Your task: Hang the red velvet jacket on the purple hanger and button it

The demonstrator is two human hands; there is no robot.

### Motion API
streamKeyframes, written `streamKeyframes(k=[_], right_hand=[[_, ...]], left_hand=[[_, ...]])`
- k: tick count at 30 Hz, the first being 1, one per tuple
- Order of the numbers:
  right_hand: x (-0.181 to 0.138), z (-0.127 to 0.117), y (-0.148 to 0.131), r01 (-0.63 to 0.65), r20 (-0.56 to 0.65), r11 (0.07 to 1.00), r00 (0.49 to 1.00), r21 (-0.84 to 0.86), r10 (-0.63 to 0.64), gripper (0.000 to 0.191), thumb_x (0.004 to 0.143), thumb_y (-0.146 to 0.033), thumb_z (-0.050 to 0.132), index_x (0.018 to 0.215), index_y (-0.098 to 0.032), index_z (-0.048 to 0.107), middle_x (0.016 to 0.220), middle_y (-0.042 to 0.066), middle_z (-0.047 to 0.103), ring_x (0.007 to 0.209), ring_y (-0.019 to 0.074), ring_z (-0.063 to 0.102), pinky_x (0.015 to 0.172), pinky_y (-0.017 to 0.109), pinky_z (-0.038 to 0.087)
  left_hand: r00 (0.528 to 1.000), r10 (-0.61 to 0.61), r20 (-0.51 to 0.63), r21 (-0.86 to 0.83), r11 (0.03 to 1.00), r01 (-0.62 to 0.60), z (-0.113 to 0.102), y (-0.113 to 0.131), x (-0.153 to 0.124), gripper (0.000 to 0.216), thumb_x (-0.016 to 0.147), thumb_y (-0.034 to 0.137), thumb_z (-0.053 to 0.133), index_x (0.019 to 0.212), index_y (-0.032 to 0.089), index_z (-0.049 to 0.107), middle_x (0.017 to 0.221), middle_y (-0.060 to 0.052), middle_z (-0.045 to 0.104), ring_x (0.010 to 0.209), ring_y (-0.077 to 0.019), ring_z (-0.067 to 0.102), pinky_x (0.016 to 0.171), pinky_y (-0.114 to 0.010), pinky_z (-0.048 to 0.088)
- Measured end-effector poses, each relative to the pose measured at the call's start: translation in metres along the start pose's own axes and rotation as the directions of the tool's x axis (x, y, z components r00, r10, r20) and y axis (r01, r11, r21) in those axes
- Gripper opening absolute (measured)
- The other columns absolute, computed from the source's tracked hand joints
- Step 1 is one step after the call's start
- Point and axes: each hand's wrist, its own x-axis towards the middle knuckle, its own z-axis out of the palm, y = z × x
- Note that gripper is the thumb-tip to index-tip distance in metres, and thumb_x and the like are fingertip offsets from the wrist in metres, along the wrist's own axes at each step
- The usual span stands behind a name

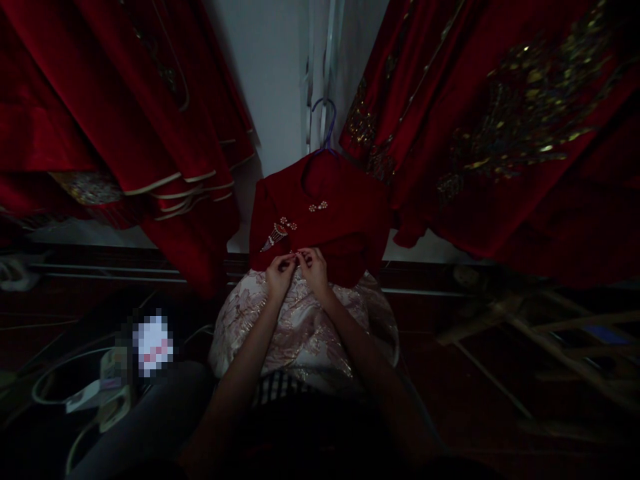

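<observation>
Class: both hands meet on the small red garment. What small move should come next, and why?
Probably ease the fastening closed: the left hand and right hand pinch at one spot on the red garment, just below two pearl clasps.

A jacket (pixel 330 220) hangs from a hanger (pixel 325 120) at centre. At its 6 o'clock edge the left hand (pixel 279 275) and right hand (pixel 314 268) pinch it side by side, above a bundled cloth (pixel 300 333). Hung robes flank it at 10 o'clock (pixel 125 113) and 2 o'clock (pixel 500 120), with cables (pixel 75 393) at 8.
</observation>
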Motion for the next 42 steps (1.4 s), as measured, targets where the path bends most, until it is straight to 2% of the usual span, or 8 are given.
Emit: streamKeyframes(k=[8, 13, 18, 20, 26, 36, 38, 42], right_hand=[[0.007, 0.001, 0.001, -0.016, -0.012, 1.000, 1.000, -0.003, 0.016, 0.020, 0.086, -0.029, 0.054, 0.097, -0.020, 0.067, 0.093, 0.004, 0.061, 0.073, 0.0109, 0.059, 0.067, 0.022, 0.050], [0.017, 0.002, 0.001, -0.053, 0.022, 0.997, 0.998, -0.050, 0.054, 0.015, 0.082, -0.022, 0.054, 0.092, -0.019, 0.065, 0.087, 0.003, 0.060, 0.068, 0.0113, 0.057, 0.066, 0.024, 0.048], [0.016, 0.006, 0.001, -0.070, -0.107, 0.992, 0.993, -0.108, 0.059, 0.024, 0.069, -0.010, 0.053, 0.092, -0.017, 0.051, 0.089, 0.004, 0.053, 0.080, 0.0158, 0.052, 0.075, 0.028, 0.046], [0.005, 0.004, 0.000, -0.067, -0.140, 0.995, 0.989, -0.071, 0.056, 0.026, 0.067, -0.008, 0.052, 0.090, -0.018, 0.048, 0.089, 0.003, 0.050, 0.076, 0.0147, 0.050, 0.071, 0.027, 0.045], [-0.025, -0.008, -0.010, -0.012, -0.121, 1.000, 0.993, -0.004, 0.011, 0.013, 0.074, -0.012, 0.049, 0.083, -0.020, 0.045, 0.084, 0.000, 0.047, 0.066, 0.0112, 0.046, 0.063, 0.024, 0.041], [-0.021, -0.009, -0.008, -0.050, -0.108, 0.999, 0.993, -0.022, 0.047, 0.006, 0.078, -0.015, 0.050, 0.082, -0.020, 0.050, 0.082, 0.000, 0.049, 0.063, 0.0107, 0.046, 0.062, 0.024, 0.040], [-0.021, -0.009, -0.008, -0.061, -0.120, 0.998, 0.991, -0.021, 0.059, 0.008, 0.079, -0.015, 0.049, 0.084, -0.019, 0.053, 0.085, 0.001, 0.051, 0.063, 0.0105, 0.046, 0.062, 0.024, 0.041], [-0.020, -0.008, -0.007, -0.073, -0.117, 0.997, 0.991, -0.022, 0.070, 0.026, 0.080, -0.015, 0.048, 0.104, -0.017, 0.058, 0.096, 0.005, 0.059, 0.067, 0.0114, 0.051, 0.067, 0.024, 0.044]], left_hand=[[1.000, 0.022, -0.004, 0.011, 1.000, -0.022, 0.002, -0.002, 0.001, 0.022, 0.078, 0.033, 0.064, 0.091, 0.017, 0.070, 0.085, -0.005, 0.067, 0.078, -0.0139, 0.062, 0.067, -0.024, 0.048], [0.999, 0.041, 0.008, 0.087, 0.995, -0.042, 0.004, -0.002, 0.005, 0.017, 0.077, 0.027, 0.062, 0.090, 0.017, 0.067, 0.084, -0.003, 0.063, 0.072, -0.0121, 0.059, 0.064, -0.022, 0.047], [0.998, 0.066, -0.023, 0.166, 0.984, -0.061, 0.003, -0.002, 0.004, 0.021, 0.074, 0.015, 0.059, 0.094, 0.017, 0.062, 0.089, -0.003, 0.059, 0.069, -0.0105, 0.056, 0.063, -0.022, 0.047], [0.996, 0.090, -0.017, 0.175, 0.981, -0.085, 0.002, 0.001, 0.002, 0.019, 0.075, 0.014, 0.058, 0.093, 0.017, 0.062, 0.089, -0.003, 0.057, 0.071, -0.0107, 0.056, 0.064, -0.022, 0.047], [0.994, 0.106, -0.011, 0.132, 0.986, -0.104, 0.003, 0.008, -0.003, 0.021, 0.078, 0.030, 0.065, 0.096, 0.019, 0.064, 0.093, -0.004, 0.056, 0.071, -0.0099, 0.057, 0.060, -0.020, 0.048], [0.992, 0.122, 0.039, 0.159, 0.979, -0.126, 0.004, 0.005, -0.003, 0.021, 0.083, 0.032, 0.060, 0.100, 0.020, 0.066, 0.094, -0.005, 0.057, 0.074, -0.0110, 0.059, 0.069, -0.024, 0.050], [0.988, 0.137, 0.064, 0.159, 0.976, -0.146, 0.003, 0.005, -0.003, 0.020, 0.084, 0.031, 0.059, 0.100, 0.020, 0.065, 0.094, -0.005, 0.057, 0.078, -0.0124, 0.059, 0.072, -0.025, 0.050], [0.988, 0.132, 0.085, 0.147, 0.979, -0.143, 0.003, 0.001, -0.003, 0.018, 0.085, 0.031, 0.058, 0.098, 0.018, 0.063, 0.094, -0.006, 0.059, 0.081, -0.0137, 0.061, 0.071, -0.025, 0.051]])
